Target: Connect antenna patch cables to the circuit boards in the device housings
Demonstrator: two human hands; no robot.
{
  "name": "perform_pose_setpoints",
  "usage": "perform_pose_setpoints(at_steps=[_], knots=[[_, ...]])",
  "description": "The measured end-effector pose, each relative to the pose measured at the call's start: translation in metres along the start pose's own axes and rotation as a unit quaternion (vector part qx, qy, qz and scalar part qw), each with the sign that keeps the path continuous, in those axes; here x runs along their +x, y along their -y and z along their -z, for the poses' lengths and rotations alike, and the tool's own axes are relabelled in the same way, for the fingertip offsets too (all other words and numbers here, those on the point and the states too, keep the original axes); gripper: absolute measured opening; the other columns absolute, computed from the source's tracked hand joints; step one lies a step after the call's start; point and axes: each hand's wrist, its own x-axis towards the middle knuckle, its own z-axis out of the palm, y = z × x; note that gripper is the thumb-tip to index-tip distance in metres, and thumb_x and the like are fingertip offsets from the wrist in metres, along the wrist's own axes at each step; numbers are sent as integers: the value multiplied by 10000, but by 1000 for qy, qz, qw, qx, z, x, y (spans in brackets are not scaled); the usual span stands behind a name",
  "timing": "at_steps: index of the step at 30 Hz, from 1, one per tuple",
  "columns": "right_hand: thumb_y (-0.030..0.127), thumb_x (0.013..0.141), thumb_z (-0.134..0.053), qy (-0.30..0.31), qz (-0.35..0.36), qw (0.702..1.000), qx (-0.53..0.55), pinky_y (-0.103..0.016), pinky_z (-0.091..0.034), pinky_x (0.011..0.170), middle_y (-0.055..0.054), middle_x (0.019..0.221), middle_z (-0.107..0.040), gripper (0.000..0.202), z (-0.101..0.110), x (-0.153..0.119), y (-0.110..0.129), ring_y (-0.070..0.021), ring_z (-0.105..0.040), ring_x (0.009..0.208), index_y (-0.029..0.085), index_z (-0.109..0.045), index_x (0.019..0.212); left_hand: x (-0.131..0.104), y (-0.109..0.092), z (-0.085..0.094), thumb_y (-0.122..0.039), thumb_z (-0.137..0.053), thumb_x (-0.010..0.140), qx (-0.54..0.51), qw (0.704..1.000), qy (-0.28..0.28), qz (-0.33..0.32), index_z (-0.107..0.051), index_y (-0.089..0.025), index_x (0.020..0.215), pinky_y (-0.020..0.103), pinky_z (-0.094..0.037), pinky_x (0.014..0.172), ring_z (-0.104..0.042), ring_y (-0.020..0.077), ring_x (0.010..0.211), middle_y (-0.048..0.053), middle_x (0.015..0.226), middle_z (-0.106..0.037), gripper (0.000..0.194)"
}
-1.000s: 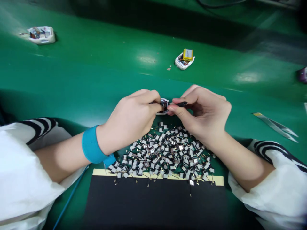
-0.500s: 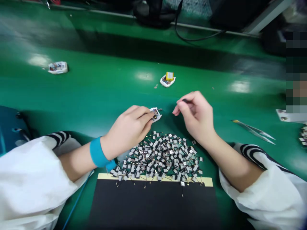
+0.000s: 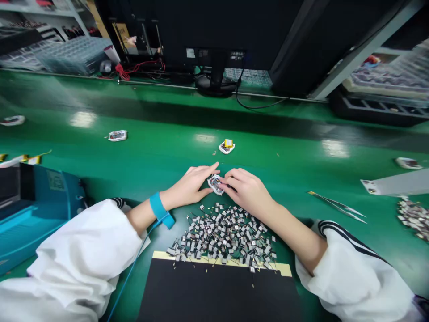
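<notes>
Between my hands, a small white device housing with exposed electronics lies on the green bench. My left hand, with a teal wrist strap, steadies the housing between thumb and fingers. The fingers of my right hand are pinched together at its right side and touch its inside; whatever they may hold is hidden. Just in front is a heap of small grey-and-black parts with short wire leads. Behind it sits another white housing with a yellow-edged battery on top.
Tweezers lie to the right, near a light bar and another parts heap. More white housings are spread along the bench. A blue bin stands left, a black mat in front, a monitor stand behind.
My right hand, which held a small dark piece apart from the housing, has come left onto it. My left fingers have spread around the housing's edge. The view has tilted up.
</notes>
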Motion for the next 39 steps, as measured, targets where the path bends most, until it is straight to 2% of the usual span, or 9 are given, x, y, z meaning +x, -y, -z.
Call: perform_pose_setpoints(at_steps=[3, 7, 10, 15, 19, 23, 29, 34, 39], knots=[[289, 838, -448, -10, 23, 996, -83, -273, -390, 612, -43, 693, -549, 254, 3, 2, 9, -143, -460, 644, 140, -621, 727, 1, 1, -2, -234, -605, 734, -17, 1000, -12, 6, -245, -196, 1294, 410, -395, 909, -480, 216, 1069, 66, 1130, -554, 667], [219, 815, -481, -14, 29, 990, -135, -283, -370, 596, -36, 666, -525, 192, 4, 3, 17, -152, -451, 634, 139, -586, 675, -2, -3, -3, -246, -641, 698, -71, 996, -52, -6, -308, -193, 1268, 322, -473, 831, -562, 170, 922, 57, 1067, -583, 662], [184, 799, -496, -19, 4, 990, -139, -281, -374, 608, -42, 683, -522, 139, 3, 2, 18, -159, -463, 652, 129, -566, 692, -3, -6, -6, -211, -639, 692, -121, 989, -81, -6, -373, -185, 1239, 252, -518, 749, -592, 123, 810, 63, 1068, -585, 609], [144, 770, -522, -17, -31, 992, -122, -268, -387, 621, -46, 712, -521, 47, 3, 1, 18, -158, -477, 667, 116, -550, 743, -3, -6, -8, -165, -644, 676, -171, 980, -102, -21, -404, -140, 1218, 216, -530, 745, -595, 105, 802, 79, 1038, -601, 593], [129, 782, -498, -38, 26, 991, -125, -270, -382, 634, -54, 720, -535, 71, 6, 1, 16, -160, -472, 679, 115, -564, 761, -3, -8, -8, -168, -659, 662, -188, 977, -104, -15, -405, -138, 1212, 221, -528, 765, -595, 97, 778, 79, 1024, -602, 607], [185, 828, -447, -85, 69, 986, -128, -265, -361, 592, -40, 639, -527, 195, 8, 2, 14, -140, -441, 613, 139, -559, 676, -4, -9, -6, -180, -675, 648, -208, 973, -98, -6, -395, -138, 1214, 222, -528, 769, -594, 102, 795, 73, 997, -607, 633], [202, 843, -418, -102, 69, 989, -82, -264, -376, 570, -37, 608, -527, 248, 4, 3, 13, -137, -438, 595, 152, -541, 634, -6, -11, -6, -198, -669, 661, -203, 976, -78, -29, -393, -163, 1216, 235, -525, 784, -595, 121, 856, 63, 985, -610, 621], [143, 848, -398, -112, 25, 993, 38, -236, -431, 663, -64, 768, -576, 196, 2, 1, 13, -135, -489, 716, 115, -591, 827, -7, -14, -6, -211, -669, 659, -178, 978, -110, -20, -414, -150, 1190, 226, -528, 757, -596, 123, 843, 71, 988, -603, 592], [121, 852, -358, -100, 57, 992, -48, -268, -430, 646, -66, 805, -607, 248, 8, 2, 15, -153, -494, 691, 97, -599, 901, -7, -15, -5, -213, -670, 661, -87, 985, -147, -24, -433, -161, 1159, 250, -520, 766, -597, 102, 737, 47, 957, -615, 554]])
